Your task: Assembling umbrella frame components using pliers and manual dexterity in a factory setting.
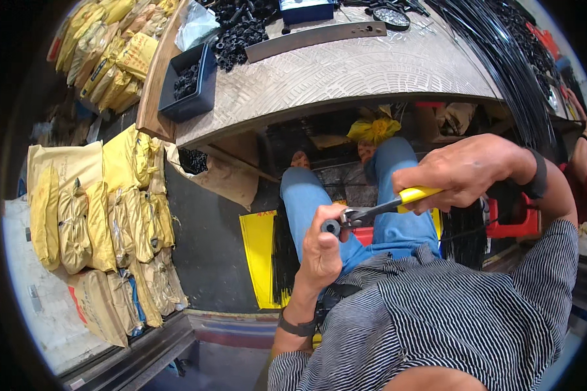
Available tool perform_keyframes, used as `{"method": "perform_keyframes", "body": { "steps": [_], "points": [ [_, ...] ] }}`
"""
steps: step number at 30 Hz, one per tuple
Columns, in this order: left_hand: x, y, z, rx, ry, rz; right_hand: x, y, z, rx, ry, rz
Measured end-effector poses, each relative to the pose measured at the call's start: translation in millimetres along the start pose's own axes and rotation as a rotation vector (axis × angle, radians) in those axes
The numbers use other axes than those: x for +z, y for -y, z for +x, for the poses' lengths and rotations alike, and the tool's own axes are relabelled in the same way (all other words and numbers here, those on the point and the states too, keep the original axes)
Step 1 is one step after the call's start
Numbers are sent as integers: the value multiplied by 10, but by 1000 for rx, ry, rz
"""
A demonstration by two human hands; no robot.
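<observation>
My right hand [468, 171] is wrapped round the yellow handle of a pair of pliers [419, 194]. Their dark metal jaws reach left to my left hand, at a small dark round part with a hollow end [331, 227]. That part is pinched between the thumb and fingers of my left hand [321, 255]. Whether the jaws grip it or only touch it is hard to tell. Both hands are held above my lap, in front of the workbench [346, 75].
On the bench lie a blue bin [188, 81] of black parts, loose black fittings [235, 45], a flat metal strip [316, 40] and long black rods [502, 58]. Yellow wrapped bundles [101, 221] are stacked at left. Another person's arm [584, 143] shows at far right.
</observation>
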State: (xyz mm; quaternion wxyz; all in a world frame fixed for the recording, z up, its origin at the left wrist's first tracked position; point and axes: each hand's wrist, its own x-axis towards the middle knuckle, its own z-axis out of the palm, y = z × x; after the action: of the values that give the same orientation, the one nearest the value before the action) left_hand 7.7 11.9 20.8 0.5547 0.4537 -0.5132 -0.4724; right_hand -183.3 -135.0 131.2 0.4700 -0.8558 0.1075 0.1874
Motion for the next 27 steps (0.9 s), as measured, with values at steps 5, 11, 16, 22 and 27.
{"method": "perform_keyframes", "body": {
  "steps": [5, 11, 16, 22, 27],
  "points": [
    [-99, 148, 61, 100, -179, -30, 230, -209, 258, -90, -265, -5],
    [-1240, -704, -427, 646, -674, -506, -120, -1095, -261, 512, -991, -649],
    [-1447, -1435, -1348, 1024, -763, 11, -185, -1407, -259, 766, -993, -938],
    [-1730, 64, -681, 255, -710, 727, -219, -1658, -537, 765, -875, -1335],
    [-2046, 1985, -370, -318, -476, 585, -57, -1779, -776, 809, -1098, -1204]
  ]
}}
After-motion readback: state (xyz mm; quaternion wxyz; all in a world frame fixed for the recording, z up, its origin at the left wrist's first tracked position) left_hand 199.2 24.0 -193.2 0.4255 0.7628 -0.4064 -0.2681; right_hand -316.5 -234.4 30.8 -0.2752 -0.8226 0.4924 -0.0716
